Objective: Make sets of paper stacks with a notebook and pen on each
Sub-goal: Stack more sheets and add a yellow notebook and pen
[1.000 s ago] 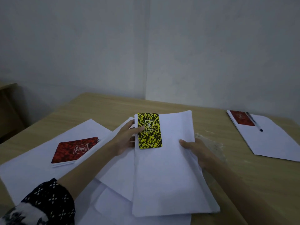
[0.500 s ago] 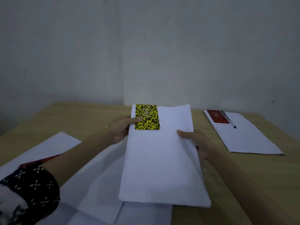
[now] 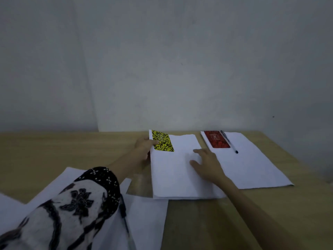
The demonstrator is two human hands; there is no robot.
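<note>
Left hand [image 3: 144, 147] gripping paper stack [image 3: 176, 177] edge (yellow notebook [image 3: 162, 143] atop)

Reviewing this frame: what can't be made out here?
- Head view: print on the yellow notebook and red notebook covers is too small and dim.
- Left hand fingers go behind the paper stack edge; grip unclear.
- Loose sheets are covered by the sleeve and cut by the frame's bottom edge.

Dim, flat indoor light with a bluish-grey cast; source not visible. Soft shadow under the near paper stack [image 3: 177, 175]. No glare. Slight overall softness; sleeve [image 3: 72, 210] at lower left blurred. Wide-angle bowing at edges.
</note>
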